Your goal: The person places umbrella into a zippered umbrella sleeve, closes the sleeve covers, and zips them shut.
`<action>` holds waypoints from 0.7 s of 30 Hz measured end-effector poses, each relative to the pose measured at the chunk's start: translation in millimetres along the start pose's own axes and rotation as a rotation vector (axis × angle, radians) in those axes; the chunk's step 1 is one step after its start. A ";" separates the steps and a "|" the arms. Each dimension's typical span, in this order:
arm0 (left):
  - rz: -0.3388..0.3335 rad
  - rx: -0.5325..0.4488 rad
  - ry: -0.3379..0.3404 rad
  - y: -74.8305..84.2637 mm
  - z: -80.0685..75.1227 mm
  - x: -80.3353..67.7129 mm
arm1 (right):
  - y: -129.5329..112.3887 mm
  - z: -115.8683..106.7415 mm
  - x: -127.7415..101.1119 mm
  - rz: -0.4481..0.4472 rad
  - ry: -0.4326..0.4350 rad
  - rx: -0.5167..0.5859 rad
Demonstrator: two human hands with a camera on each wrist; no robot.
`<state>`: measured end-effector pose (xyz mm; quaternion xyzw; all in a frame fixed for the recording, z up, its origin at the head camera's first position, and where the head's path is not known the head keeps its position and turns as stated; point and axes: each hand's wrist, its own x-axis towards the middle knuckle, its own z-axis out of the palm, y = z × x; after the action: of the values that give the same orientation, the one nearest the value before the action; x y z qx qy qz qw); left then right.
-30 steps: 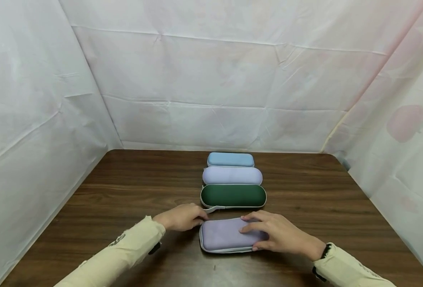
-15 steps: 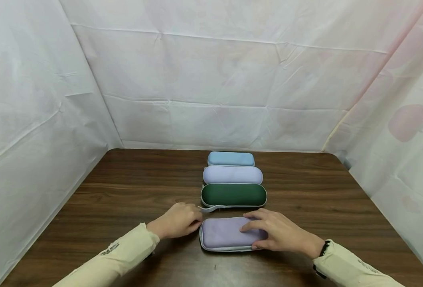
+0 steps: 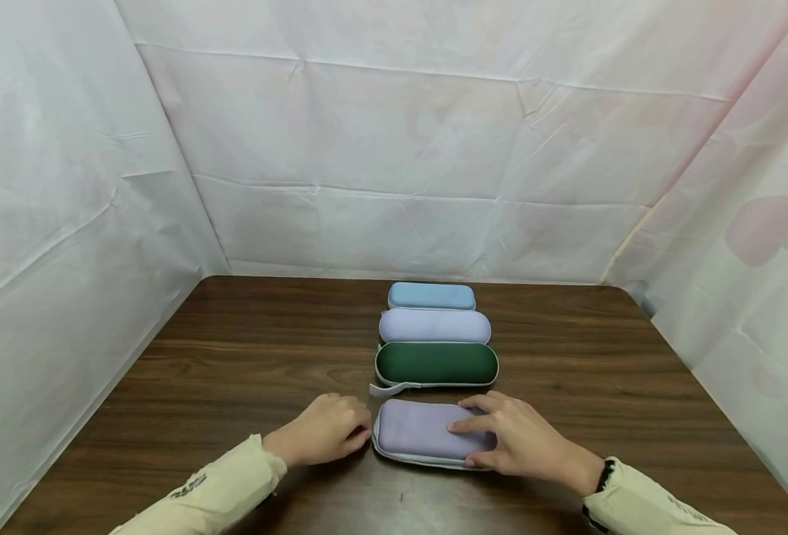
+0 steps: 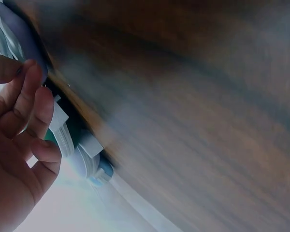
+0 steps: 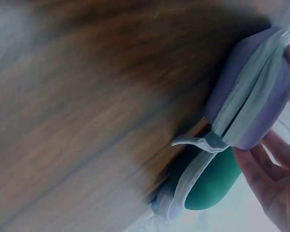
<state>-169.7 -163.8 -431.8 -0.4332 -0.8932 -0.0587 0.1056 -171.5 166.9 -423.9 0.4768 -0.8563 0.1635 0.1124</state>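
Note:
A purple zip-up glasses case (image 3: pixel 421 431) with pale grey zip tape lies crosswise near the front of the table. My right hand (image 3: pixel 524 442) grips its right end, thumb on the near side and fingers spread over the top and far edge. At the left end, my left hand (image 3: pixel 323 431) has curled fingers. The left wrist view shows its thumb and index fingertips meeting beside the zip tape, as in a pinch on the zip pull; the pull itself is hidden. In the right wrist view, a dark line runs between the two grey bands of the purple case (image 5: pixel 261 135).
Behind it, a green case (image 3: pixel 436 363) with a grey strap (image 3: pixel 394 388), a lavender case (image 3: pixel 434 325) and a light blue case (image 3: pixel 431 296) lie in a row. The brown wooden table (image 3: pixel 267 334) ends at a pale cloth backdrop (image 3: pixel 401 148).
My left hand has moved left and toward me, from the case's far left corner along its left end. The case's left end has tilted slightly; my right hand keeps its grip.

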 end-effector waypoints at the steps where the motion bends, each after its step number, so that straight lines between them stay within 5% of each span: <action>1: 0.000 0.000 0.004 1.3 0.0 -0.6 | -1.6 0.1 -0.2 0.011 0.002 0.001; 15: 0.024 -0.004 0.107 19.6 5.8 -1.7 | -30.2 3.6 -3.4 0.111 0.093 -0.061; 21: 0.009 -0.002 0.091 25.7 10.1 2.8 | -44.5 5.1 -3.7 0.137 0.098 -0.141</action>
<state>-152.5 -143.9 -440.5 -0.4340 -0.8855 -0.0787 0.1462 -131.8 146.0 -422.2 0.3994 -0.8898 0.1331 0.1762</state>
